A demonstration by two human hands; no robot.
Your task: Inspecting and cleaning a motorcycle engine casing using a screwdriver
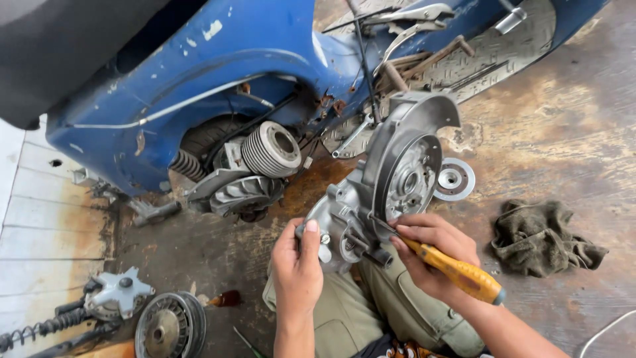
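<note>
- In the lower middle of the frame, a grey metal engine casing (371, 199) is propped on the person's lap, its round open face turned toward the right and slightly upward.
- The casing's long axis is seen running from the lower left, near the hands, up to the upper right, where its curved shroud ends.
- A screwdriver (444, 262) with a yellow handle is held in the right hand (434, 255); the grip is closed around the handle, with the fingertips on the shaft.
- The screwdriver's long axis runs from the lower right to the upper left, and its tip is pointed at the casing's lower rim, where it is seen touching or just beside the metal.
- The left hand (298, 265) is placed against the casing's lower left end, its grip pinched narrowly on a small bolt-like part (323, 237).
- A blue scooter body (199, 79) fills the upper left, with a finned cylinder (270, 149) exposed below it.
- A round metal disc (454, 179) lies on the stained floor (563, 132) just right of the casing.
- A crumpled rag (540, 238) lies at the right.
- A finned flywheel (169, 325) rests at the lower left.
</note>
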